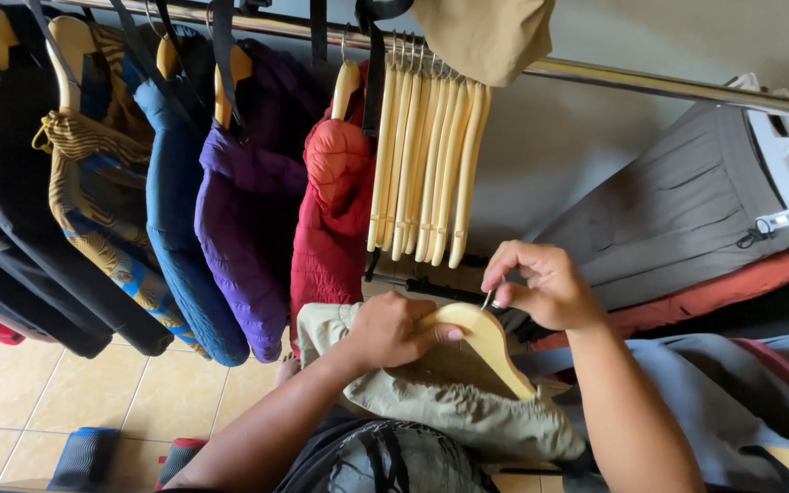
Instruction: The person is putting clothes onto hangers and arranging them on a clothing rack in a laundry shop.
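A wooden hanger (485, 340) sits inside the neck of a beige garment (454, 402), with the left hand (392, 330) clamped over the hanger's shoulder and the cloth beneath it, thumb on the wood. Just right of that grip, the right hand (545, 285) pinches the hanger's metal hook (487, 298) between fingertips. Above both grips a bunch of empty wooden hangers (426, 164) hangs from the metal rail (650, 84), with a red puffer jacket (330, 219) and a purple puffer jacket (248, 210) further left.
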